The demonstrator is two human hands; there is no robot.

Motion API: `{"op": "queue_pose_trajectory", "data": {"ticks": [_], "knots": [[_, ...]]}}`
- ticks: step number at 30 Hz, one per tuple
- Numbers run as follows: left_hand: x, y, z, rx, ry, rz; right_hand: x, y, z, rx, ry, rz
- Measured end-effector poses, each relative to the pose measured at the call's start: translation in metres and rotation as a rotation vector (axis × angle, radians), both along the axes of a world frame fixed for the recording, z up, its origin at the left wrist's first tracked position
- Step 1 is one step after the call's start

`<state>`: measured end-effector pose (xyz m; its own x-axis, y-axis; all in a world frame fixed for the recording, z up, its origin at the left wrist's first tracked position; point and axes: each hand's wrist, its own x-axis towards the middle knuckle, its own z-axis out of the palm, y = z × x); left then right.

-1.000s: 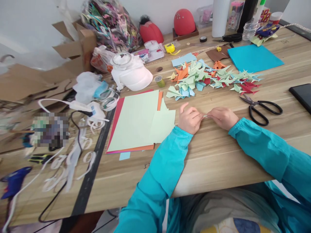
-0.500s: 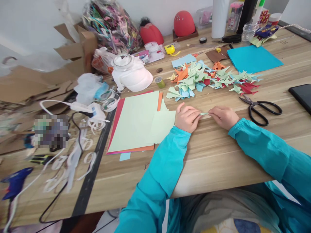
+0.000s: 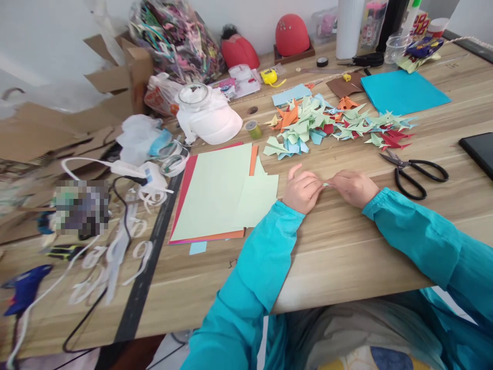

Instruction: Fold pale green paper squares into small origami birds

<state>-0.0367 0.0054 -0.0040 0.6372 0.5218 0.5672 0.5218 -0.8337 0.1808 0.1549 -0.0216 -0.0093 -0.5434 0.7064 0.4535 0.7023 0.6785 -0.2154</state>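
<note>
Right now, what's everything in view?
Paper piece: one, green, centre
Paper stack: one, multicoloured, left of centre
Folded figures: many, multicoloured, centre
Open scissors: one, black, right
Phone: one, black, right
Flat square: one, blue, back right
Rounded forms: two, red, back
Bundle: one, white, back left
Cardboard box: one, brown, back left
Stuffed bag: one, multicoloured, back
Glue gun: one, blue, left
Smaller clutter: uncounted, mixed, around
Left hand: one, blue-sleeved, centre
Right hand: one, blue-sleeved, centre

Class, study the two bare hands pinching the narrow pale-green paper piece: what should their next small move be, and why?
Probably the bare right hand should press along the narrow pale-green paper piece while the bare left hand steadies it: both pinch it from opposite sides, and the multicoloured pile of folded paper shapes beyond shows sharp points, suggesting crisp creases matter.
</note>
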Motion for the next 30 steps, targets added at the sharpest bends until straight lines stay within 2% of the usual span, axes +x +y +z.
{"op": "queue_pose_trajectory", "data": {"ticks": [5,10,15,25,30], "knots": [[0.000,0.001,-0.001,-0.071,-0.129,0.058,0.000,0.000,0.000,0.001,0.043,-0.029],[-0.001,0.003,-0.002,-0.115,-0.143,-0.014,-0.003,-0.002,0.001,-0.007,0.057,-0.057],[-0.001,0.003,-0.003,-0.160,-0.106,-0.062,-0.005,-0.002,0.001,-0.033,0.007,0.002],[0.001,0.007,-0.011,-0.282,-0.286,-0.126,-0.003,0.000,-0.003,-0.003,0.046,0.062],[0.001,0.002,-0.010,-0.485,-0.460,-0.079,-0.004,-0.001,-0.001,0.008,0.073,0.062]]}}
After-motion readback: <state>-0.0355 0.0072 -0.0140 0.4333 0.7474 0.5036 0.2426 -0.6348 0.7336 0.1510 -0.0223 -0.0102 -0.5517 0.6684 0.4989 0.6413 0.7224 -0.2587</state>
